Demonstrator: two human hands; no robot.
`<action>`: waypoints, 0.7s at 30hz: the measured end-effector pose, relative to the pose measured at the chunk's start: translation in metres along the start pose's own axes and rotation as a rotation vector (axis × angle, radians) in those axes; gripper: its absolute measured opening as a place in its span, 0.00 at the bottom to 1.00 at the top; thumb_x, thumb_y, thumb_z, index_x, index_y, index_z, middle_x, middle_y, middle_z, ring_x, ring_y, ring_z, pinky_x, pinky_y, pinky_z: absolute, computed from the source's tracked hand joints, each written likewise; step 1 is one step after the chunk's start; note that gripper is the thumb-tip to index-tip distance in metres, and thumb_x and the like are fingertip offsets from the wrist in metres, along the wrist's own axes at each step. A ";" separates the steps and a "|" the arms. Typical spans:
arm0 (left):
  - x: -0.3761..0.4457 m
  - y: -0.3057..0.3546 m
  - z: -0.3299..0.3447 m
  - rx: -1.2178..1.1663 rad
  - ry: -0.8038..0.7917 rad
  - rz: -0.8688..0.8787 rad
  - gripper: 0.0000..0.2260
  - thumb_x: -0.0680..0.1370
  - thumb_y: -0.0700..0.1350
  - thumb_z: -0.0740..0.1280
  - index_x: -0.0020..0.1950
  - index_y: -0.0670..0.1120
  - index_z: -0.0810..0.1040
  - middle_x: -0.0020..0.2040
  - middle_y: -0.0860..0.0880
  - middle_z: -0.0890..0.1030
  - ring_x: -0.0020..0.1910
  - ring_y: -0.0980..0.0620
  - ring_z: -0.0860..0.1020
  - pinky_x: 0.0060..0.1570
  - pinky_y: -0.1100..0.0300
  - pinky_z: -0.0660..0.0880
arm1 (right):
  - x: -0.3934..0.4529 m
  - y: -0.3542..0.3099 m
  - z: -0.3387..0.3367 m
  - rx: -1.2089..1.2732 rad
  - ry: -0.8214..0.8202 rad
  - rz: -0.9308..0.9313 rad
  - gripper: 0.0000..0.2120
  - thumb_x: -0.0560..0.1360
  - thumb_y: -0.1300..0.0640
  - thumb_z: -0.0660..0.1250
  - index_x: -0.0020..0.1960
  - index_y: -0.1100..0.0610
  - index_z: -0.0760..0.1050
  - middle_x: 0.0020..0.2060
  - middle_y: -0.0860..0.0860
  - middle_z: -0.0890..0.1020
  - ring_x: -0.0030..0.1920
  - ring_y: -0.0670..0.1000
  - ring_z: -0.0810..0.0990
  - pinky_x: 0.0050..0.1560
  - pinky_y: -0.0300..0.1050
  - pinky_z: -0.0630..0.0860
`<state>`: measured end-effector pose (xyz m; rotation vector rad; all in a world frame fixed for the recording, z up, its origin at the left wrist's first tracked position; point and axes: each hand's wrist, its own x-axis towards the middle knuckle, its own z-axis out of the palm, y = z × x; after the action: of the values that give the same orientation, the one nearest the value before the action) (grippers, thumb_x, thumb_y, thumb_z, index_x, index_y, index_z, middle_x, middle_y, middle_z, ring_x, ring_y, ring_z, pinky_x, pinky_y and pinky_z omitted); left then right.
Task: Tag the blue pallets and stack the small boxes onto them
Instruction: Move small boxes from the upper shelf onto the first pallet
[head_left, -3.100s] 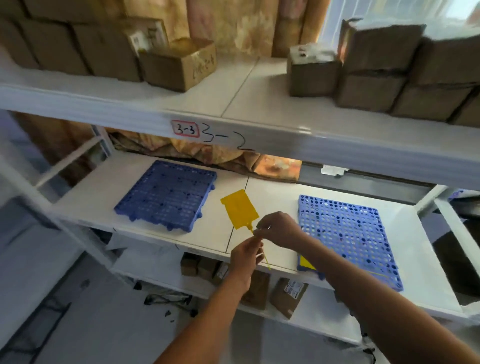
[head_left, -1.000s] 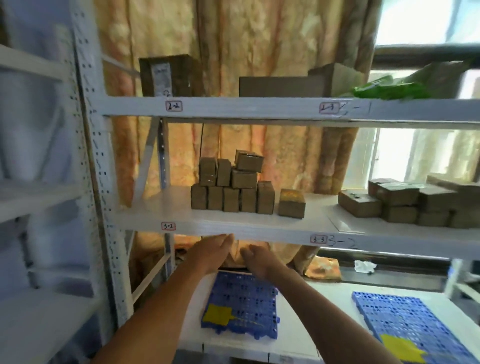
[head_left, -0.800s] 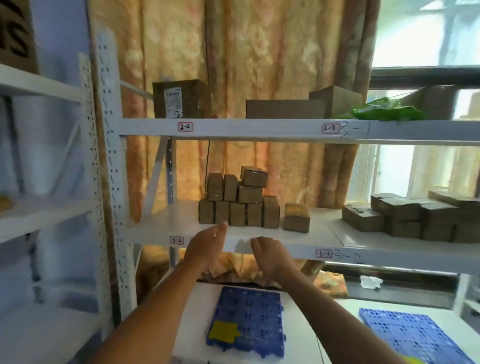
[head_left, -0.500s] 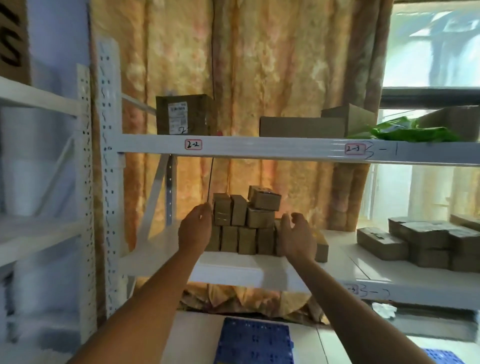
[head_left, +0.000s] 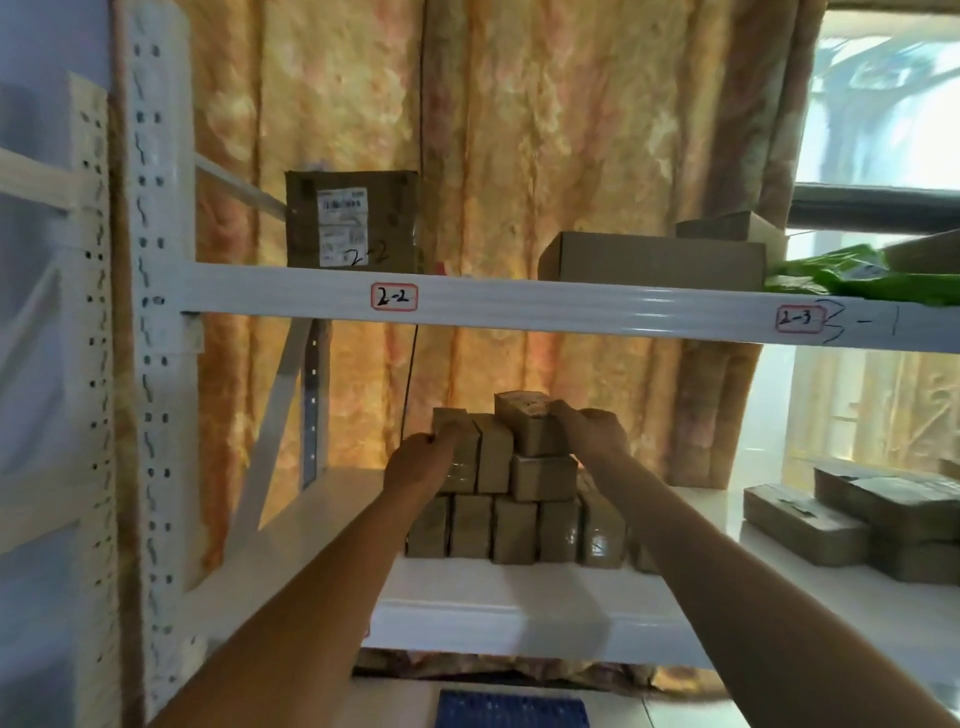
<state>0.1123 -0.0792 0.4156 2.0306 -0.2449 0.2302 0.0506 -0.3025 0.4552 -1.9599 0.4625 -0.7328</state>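
On the middle shelf (head_left: 519, 613) of the white steel rack, a pile of small boxes (head_left: 511, 525) is stood in tiers, directly above the blue pallet (head_left: 511, 709) glimpsed at the bottom edge. The left hand (head_left: 415, 465) is curled round the upright box (head_left: 457, 457) at the pile's left end. The tilted top box (head_left: 527, 421) is gripped at its right side by the right hand (head_left: 597, 434). The boxes are judged light, rigid cardboard, perhaps glossy with tape and somewhat slippery; opposite flat faces are best taken, since neighbours could be toppled.

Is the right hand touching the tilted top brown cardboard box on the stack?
Touching. The head view shows the right hand with fingers curled over the tilted top brown cardboard box.
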 end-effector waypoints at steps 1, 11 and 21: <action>0.001 0.001 0.001 0.026 0.006 0.019 0.39 0.72 0.74 0.49 0.58 0.46 0.82 0.50 0.46 0.81 0.48 0.46 0.79 0.48 0.54 0.75 | 0.000 -0.002 0.002 -0.033 0.008 -0.019 0.32 0.60 0.25 0.63 0.44 0.51 0.82 0.44 0.50 0.85 0.44 0.53 0.82 0.51 0.51 0.80; -0.009 0.011 -0.006 -0.174 0.064 0.095 0.25 0.73 0.70 0.55 0.50 0.54 0.82 0.48 0.50 0.83 0.45 0.50 0.80 0.41 0.57 0.73 | -0.014 -0.014 -0.007 0.131 0.041 -0.140 0.26 0.62 0.30 0.71 0.50 0.48 0.81 0.44 0.46 0.84 0.45 0.47 0.81 0.43 0.46 0.75; -0.040 0.026 -0.009 -0.600 0.045 0.170 0.21 0.80 0.64 0.60 0.72 0.60 0.70 0.64 0.56 0.75 0.56 0.58 0.74 0.48 0.58 0.70 | -0.044 -0.003 -0.020 0.333 -0.078 -0.189 0.20 0.67 0.43 0.80 0.51 0.43 0.72 0.52 0.48 0.82 0.51 0.51 0.84 0.51 0.53 0.84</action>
<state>0.0667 -0.0801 0.4309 1.4107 -0.4061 0.2701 0.0043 -0.2878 0.4522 -1.7234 0.0983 -0.7930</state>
